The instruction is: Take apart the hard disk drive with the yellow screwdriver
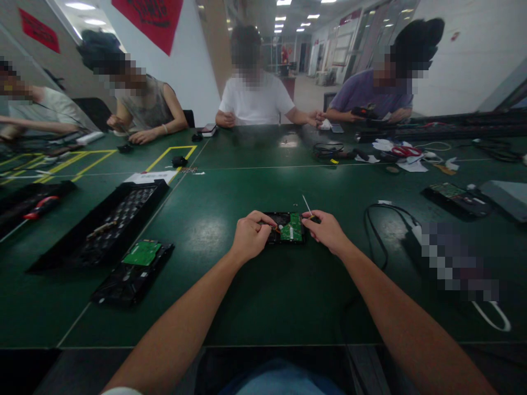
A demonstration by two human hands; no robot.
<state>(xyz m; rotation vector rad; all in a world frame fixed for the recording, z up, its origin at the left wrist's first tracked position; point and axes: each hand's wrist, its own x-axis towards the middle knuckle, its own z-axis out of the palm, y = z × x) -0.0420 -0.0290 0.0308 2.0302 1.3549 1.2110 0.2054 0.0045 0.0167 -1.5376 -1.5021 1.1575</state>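
A black device with a green circuit board (291, 227) lies on the green table in front of me. At its left end my left hand (253, 236) has its fingers closed over the dark part, near a small reddish wire; whatever the fingertips pinch is too small to make out. My right hand (325, 230) is at the right edge of the device, closed around a thin screwdriver (307, 206) whose metal shaft points up and to the left, away from the board.
Left of me lie another device with a green board (132, 271) and a long black tray (111, 219). On the right are a black cable (368, 225), another device (457, 198) and a grey box (504, 198). Several people sit across the table (230, 189).
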